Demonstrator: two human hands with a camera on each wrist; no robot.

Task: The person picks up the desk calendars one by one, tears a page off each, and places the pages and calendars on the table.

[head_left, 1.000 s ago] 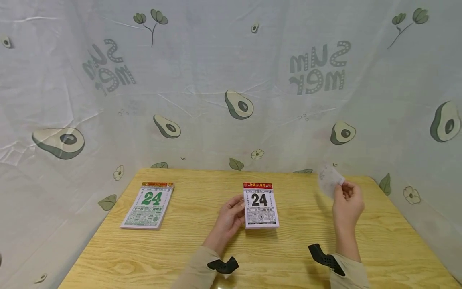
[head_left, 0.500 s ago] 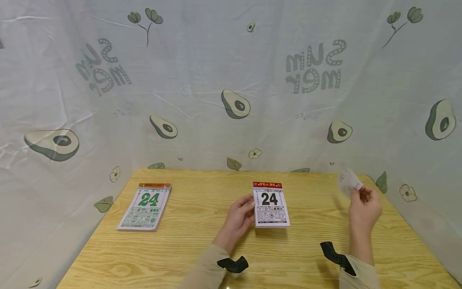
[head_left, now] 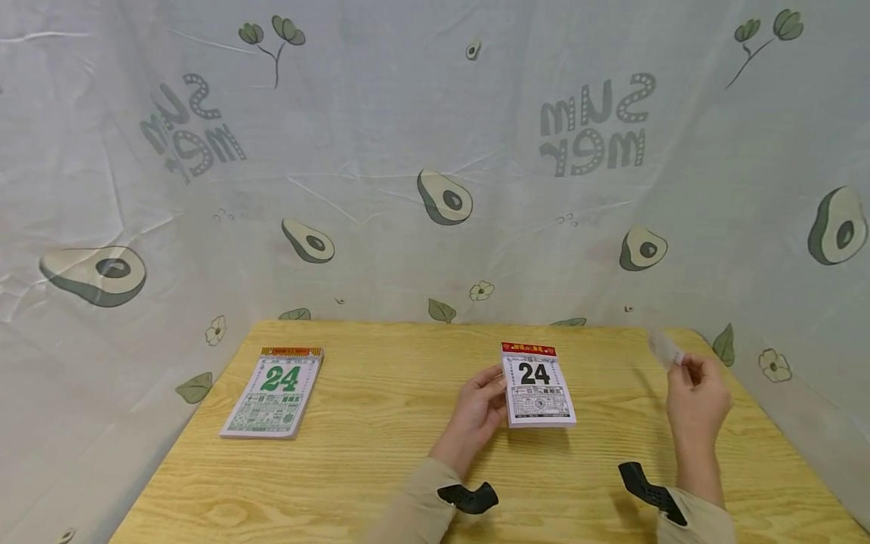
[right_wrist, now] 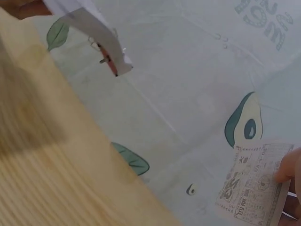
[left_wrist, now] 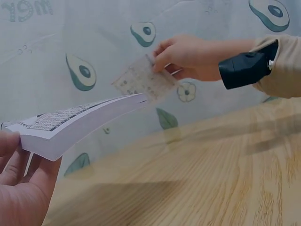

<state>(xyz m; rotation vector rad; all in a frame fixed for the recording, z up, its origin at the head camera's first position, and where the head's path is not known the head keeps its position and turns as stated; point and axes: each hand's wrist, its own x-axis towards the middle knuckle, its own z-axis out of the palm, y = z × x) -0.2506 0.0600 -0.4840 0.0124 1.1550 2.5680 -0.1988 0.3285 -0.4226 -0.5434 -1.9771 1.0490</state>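
A thick tear-off calendar pad (head_left: 539, 385), topped by a red strip and showing a black 24, is held above the table by my left hand (head_left: 479, 408) at its left edge. The left wrist view shows fingers under the pad's white page edges (left_wrist: 89, 125). Off to the right, my right hand (head_left: 696, 397) pinches a thin, translucent printed calendar page (head_left: 662, 347) between thumb and fingers. In the right wrist view that calendar page (right_wrist: 249, 183) hangs apart from the pad.
A second tear-off calendar (head_left: 272, 393) with a green 24 lies at the left of the wooden table (head_left: 367, 453). Behind and beside the table hangs a pale curtain (head_left: 381, 136) printed with avocados. Black wrist mounts (head_left: 469, 499) sit on both sleeves.
My left hand has carried the calendar pad to the right. My right hand has also shifted right with the loose page, which has turned more edge-on to the head view.
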